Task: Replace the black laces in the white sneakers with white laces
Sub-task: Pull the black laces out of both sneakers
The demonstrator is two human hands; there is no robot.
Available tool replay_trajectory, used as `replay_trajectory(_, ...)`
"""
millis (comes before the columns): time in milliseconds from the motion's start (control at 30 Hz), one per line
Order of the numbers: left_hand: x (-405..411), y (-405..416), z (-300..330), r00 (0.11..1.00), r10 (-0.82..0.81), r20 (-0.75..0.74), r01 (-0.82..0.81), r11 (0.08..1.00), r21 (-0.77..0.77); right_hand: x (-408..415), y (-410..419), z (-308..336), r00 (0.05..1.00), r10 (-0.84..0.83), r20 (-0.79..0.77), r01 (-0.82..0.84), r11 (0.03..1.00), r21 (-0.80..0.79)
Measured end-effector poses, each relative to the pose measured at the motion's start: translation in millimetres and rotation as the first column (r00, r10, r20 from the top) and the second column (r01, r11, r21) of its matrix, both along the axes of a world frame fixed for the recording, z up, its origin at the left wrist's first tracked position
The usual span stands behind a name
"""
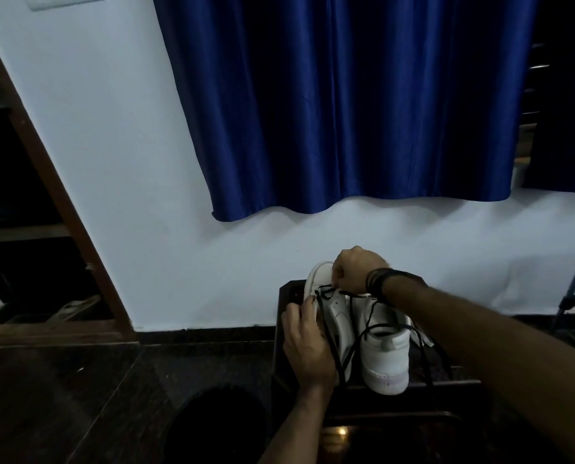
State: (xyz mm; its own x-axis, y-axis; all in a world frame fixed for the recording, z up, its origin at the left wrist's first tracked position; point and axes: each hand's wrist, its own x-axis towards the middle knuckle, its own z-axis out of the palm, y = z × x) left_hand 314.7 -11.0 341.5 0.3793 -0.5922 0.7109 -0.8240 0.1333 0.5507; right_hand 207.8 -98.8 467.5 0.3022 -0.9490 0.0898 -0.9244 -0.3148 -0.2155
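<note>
Left hand point(308, 343) grips sneaker point(329, 313) | right hand point(354, 269) fingers pinch black lace point(326, 291)

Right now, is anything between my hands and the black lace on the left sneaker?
Nothing visible. The right hand pinches the black lace near the toe, and the left hand holds the left sneaker.

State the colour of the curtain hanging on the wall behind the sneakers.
Deep blue: the curtain shows in the head view.

Blue curtain point(346, 102), white wall point(112, 162), dark floor point(62, 396)
</note>
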Motion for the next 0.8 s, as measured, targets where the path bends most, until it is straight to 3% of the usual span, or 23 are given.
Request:
replay_trajectory(67, 1.3, -1.0, -2.2, 1.000, -0.003, 0.003, 0.003, 1.000, 0.014, 6.5, -1.8, 3.0, 0.997, 0.030, -0.072, -0.029, 0.999, 0.023)
replay_trajectory(133, 3.7, -2.0, -2.4, 1.000, 0.000, 0.020, -0.001, 1.000, 0.023, 8.3, -5.7, 3.1, 0.996, 0.073, -0.047, -0.067, 0.991, 0.114)
replay_trajectory(267, 3.7, -1.4, 4.0, 0.996, 0.006, 0.086, -0.010, 0.999, 0.040, 0.2, -12.0, 0.4, 0.980, 0.037, 0.198, -0.082, 0.972, 0.220)
replay_trajectory(467, 1.5, -3.5, 5.3, 0.993, 0.030, 0.115, -0.031, 1.000, 0.003, -4.5, -10.1, -2.3, 0.961, 0.076, 0.265, -0.124, 0.978, 0.167)
replay_trajectory(633, 4.9, 1.4, 4.9, 0.996, -0.002, 0.084, -0.006, 0.996, 0.094, 8.1, -9.3, -13.6, 0.854, 0.029, 0.520, -0.076, 0.995, 0.069)
replay_trajectory(800, -2.3, -3.2, 9.3, 0.997, -0.009, -0.074, 0.015, 0.996, 0.084, 0.1, -16.7, -19.1, 0.939, 0.042, 0.340, -0.104, 0.980, 0.167)
